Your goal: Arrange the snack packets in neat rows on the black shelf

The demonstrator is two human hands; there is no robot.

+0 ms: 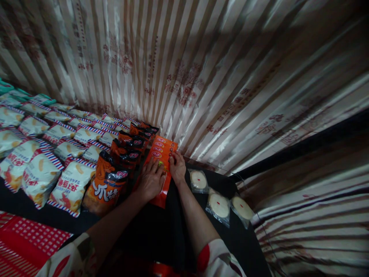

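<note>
A flat orange snack package (159, 147) with a row of repeated oval logos lies on the black cloth. My left hand (151, 179) rests over its left side, fingers stretched out across the surface. At the package's right edge, my right hand (177, 167) has its fingers bent and closed on the border. Just left of my left hand stands a row of orange and black snack bags (105, 184), the nearest one upright. To the right of my right hand lie round pale discs in clear wrappers (219, 204), each with a small red mark.
Rows of white snack bags with striped edges (72, 186) fill the left side. Green packages (43, 99) lie at the far left. A red plastic basket (31, 238) is at the lower left. Pleated printed curtain (184, 77) hangs behind the black-covered table (242, 246).
</note>
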